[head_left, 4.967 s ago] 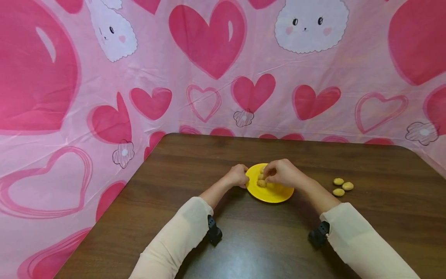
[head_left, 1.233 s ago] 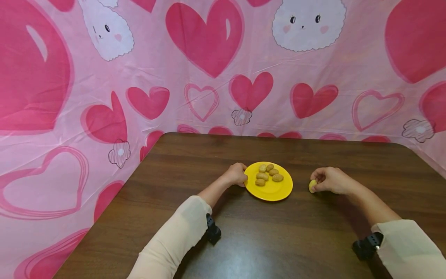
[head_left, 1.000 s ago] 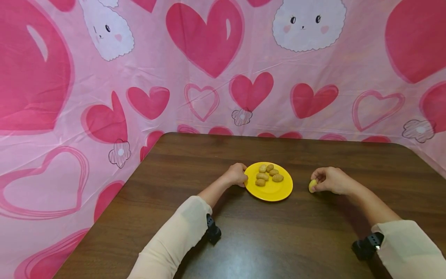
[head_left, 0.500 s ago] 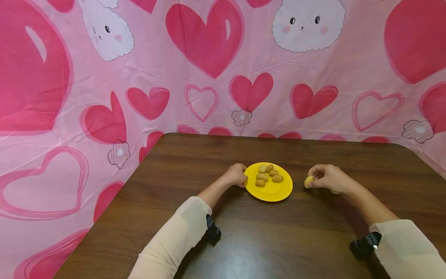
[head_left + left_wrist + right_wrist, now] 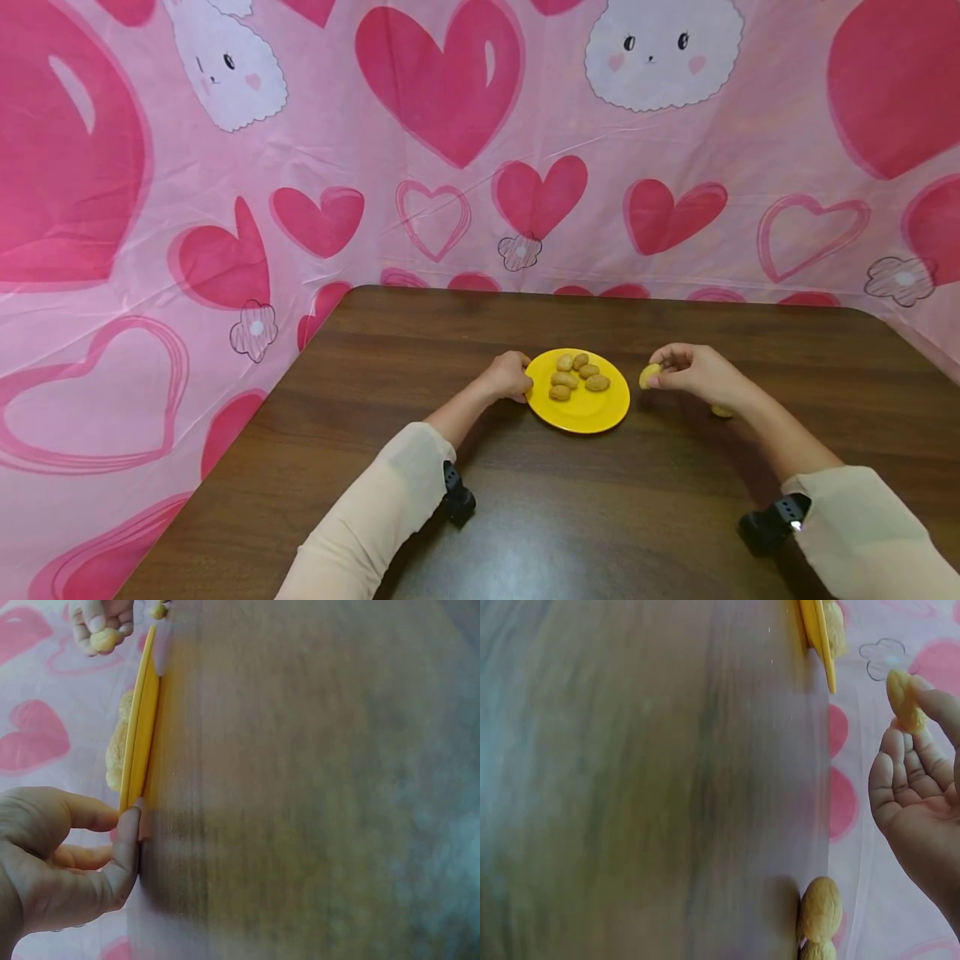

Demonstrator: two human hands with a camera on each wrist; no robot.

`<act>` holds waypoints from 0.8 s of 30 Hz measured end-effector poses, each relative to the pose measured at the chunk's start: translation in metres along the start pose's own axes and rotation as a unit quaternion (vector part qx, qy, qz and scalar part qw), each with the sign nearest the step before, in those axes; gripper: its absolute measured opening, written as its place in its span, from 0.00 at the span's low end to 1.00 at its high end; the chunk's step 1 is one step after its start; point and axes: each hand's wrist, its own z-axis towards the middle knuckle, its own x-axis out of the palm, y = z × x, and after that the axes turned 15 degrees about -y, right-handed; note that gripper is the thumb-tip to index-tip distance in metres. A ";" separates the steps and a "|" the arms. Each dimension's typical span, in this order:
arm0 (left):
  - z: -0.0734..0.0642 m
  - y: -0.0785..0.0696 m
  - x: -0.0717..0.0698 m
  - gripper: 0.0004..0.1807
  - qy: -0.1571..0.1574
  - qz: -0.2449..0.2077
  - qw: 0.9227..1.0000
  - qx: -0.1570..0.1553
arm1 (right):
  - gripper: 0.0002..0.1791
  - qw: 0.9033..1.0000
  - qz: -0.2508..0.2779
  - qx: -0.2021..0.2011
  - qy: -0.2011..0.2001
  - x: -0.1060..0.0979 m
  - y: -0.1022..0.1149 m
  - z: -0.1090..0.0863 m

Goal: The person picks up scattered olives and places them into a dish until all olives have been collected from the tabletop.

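Note:
At the middle of the table, my left hand (image 5: 507, 377) pinches the left rim of a round yellow plate (image 5: 588, 417), with thumb and finger meeting at the edge in the left wrist view. Several small yellow-brown potatoes (image 5: 564, 379) lie on the plate, mostly toward its back and left. My right hand (image 5: 701, 372) pinches another small potato (image 5: 648, 377) just right of the plate. In the right wrist view this potato (image 5: 905, 701) sits between thumb and fingertips, raised above the tabletop, the other fingers loosely bent.
One potato (image 5: 722, 412) shows on the dark wooden table (image 5: 525, 517), partly covered by my right forearm. The right wrist view shows two loose potatoes (image 5: 821, 907) at the bottom. A pink heart-print cloth (image 5: 442, 217) hangs behind and left of the table.
Earlier my right hand was over the plate, then at the loose potatoes on the right. It now carries one left and up toward the plate. My left hand stays at the rim.

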 end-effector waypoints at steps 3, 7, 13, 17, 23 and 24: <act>0.000 0.001 0.000 0.21 -0.002 -0.004 1.000 0.003 | 0.24 1.000 0.017 0.004 -0.003 0.004 0.002 0.001; 0.001 0.001 0.000 0.20 -0.003 -0.002 1.000 0.004 | 0.25 1.000 0.028 0.013 -0.003 0.009 0.007 0.001; 0.002 0.002 0.001 0.18 -0.004 0.008 1.000 0.011 | 0.28 0.997 0.047 0.053 0.001 0.018 0.015 0.003; 0.003 0.002 0.001 0.18 -0.003 0.010 1.000 0.010 | 0.28 0.998 0.047 0.052 0.004 0.024 0.019 0.005; 0.003 0.002 0.001 0.19 -0.002 0.013 1.000 0.011 | 0.25 0.999 0.027 0.031 0.006 0.032 0.020 0.008; 0.003 0.002 0.001 0.19 -0.002 0.014 1.000 0.012 | 0.25 0.999 0.024 0.028 0.008 0.033 0.020 0.008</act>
